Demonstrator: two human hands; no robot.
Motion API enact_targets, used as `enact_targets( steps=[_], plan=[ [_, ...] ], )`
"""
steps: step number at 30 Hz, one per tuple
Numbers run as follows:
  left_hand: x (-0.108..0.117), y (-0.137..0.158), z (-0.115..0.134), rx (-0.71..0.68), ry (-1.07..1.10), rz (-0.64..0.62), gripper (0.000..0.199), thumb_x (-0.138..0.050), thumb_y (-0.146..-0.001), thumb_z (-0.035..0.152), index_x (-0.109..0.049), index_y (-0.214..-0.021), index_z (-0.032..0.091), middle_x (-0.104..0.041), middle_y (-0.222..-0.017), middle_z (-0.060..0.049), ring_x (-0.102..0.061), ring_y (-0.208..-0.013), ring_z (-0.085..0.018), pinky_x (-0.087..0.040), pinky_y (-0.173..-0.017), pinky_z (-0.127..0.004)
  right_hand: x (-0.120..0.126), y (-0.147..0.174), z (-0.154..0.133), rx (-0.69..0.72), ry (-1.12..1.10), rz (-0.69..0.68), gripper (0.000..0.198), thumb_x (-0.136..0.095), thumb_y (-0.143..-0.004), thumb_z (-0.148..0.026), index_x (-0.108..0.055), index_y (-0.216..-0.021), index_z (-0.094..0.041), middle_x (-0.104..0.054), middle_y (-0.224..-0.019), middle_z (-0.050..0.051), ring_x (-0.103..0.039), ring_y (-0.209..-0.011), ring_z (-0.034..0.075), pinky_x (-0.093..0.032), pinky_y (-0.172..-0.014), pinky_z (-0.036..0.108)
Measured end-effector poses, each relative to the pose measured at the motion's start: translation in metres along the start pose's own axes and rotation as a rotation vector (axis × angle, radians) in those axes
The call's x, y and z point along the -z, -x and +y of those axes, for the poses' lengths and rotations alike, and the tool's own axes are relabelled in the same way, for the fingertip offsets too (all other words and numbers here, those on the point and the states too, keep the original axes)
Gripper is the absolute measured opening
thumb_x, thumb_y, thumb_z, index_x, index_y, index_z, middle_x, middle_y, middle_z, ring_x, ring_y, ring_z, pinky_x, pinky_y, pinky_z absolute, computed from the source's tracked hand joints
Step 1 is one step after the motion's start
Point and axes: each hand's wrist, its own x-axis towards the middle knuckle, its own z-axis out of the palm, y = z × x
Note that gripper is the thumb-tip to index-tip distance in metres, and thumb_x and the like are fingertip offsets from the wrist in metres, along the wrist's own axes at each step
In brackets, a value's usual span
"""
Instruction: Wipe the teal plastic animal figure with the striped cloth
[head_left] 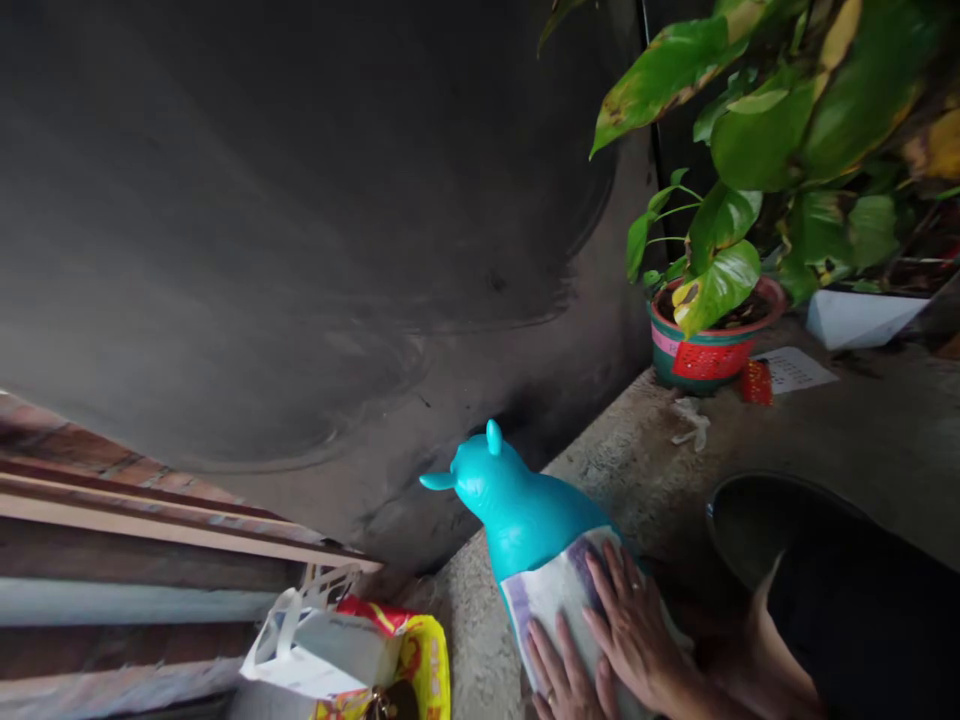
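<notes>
A turquoise animal-shaped figure point(514, 505) stands on a rough concrete ledge point(652, 460), its head turned left. A pale printed sheet point(551, 590) is wrapped around its lower body. My right hand point(637, 625) lies flat on the sheet with fingers spread. My left hand point(566, 680) presses the sheet just below and to the left, partly cut off by the frame's bottom edge. Neither hand grips anything.
A potted plant point(709, 340) with large green leaves stands at the back of the ledge, a red packet point(756, 382) and a paper beside it. A dark round basin point(795, 520) sits right of my hands. Bags point(352, 650) lie lower left under a dark wall.
</notes>
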Motion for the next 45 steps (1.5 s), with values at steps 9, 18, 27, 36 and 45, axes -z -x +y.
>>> enact_targets(
  steps=[9,18,27,36,45],
  plan=[
    [0.016,-0.107,0.001,0.194,0.170,-0.310,0.049,-0.017,-0.105,0.036,-0.015,-0.151,0.021,-0.006,-0.158,-0.012,-0.012,-0.145,-0.028,-0.044,-0.104,-0.059,0.025,-0.136,-0.047,0.125,-0.031,-0.124,0.063,-0.033,-0.100,-0.040,-0.010,-0.154,-0.018,0.000,-0.158,0.010,-0.002,-0.143,0.038,-0.024,-0.111,0.065],
    [0.021,-0.076,0.003,0.158,0.075,-0.317,0.049,-0.026,-0.104,0.036,-0.021,-0.150,0.024,-0.010,-0.157,-0.008,-0.013,-0.145,-0.026,-0.040,-0.109,-0.052,0.014,-0.084,-0.030,-0.017,0.016,-0.135,0.060,-0.030,-0.100,-0.047,-0.018,-0.154,-0.022,-0.007,-0.158,0.010,-0.010,-0.143,0.039,-0.030,-0.106,0.067],
    [0.008,0.014,0.000,-0.001,0.006,-0.131,0.055,-0.044,-0.092,0.044,-0.042,-0.143,0.021,-0.030,-0.151,-0.013,-0.026,-0.141,-0.033,-0.048,-0.100,-0.050,-0.007,0.030,0.010,0.034,0.074,0.153,0.067,-0.019,-0.097,-0.043,0.013,-0.153,-0.024,-0.003,-0.158,0.017,-0.007,-0.143,0.042,-0.040,-0.094,0.065],
    [0.023,-0.079,0.011,0.129,-0.012,-0.366,0.051,-0.028,-0.104,0.038,-0.010,-0.151,0.028,-0.001,-0.159,-0.009,-0.003,-0.146,-0.029,-0.038,-0.110,-0.056,0.027,-0.107,-0.030,0.014,0.198,-0.260,0.060,-0.029,-0.103,-0.046,-0.011,-0.155,-0.021,-0.005,-0.159,0.012,-0.010,-0.143,0.038,-0.034,-0.106,0.061],
    [0.019,-0.063,0.011,0.156,0.039,-0.348,0.050,-0.026,-0.104,0.035,-0.013,-0.151,0.028,-0.004,-0.159,-0.007,-0.006,-0.146,-0.025,-0.037,-0.111,-0.052,0.027,-0.080,-0.029,-0.015,0.222,-0.234,0.060,-0.032,-0.102,-0.045,-0.018,-0.154,-0.019,-0.010,-0.158,0.014,-0.015,-0.142,0.040,-0.036,-0.104,0.062]
  ],
)
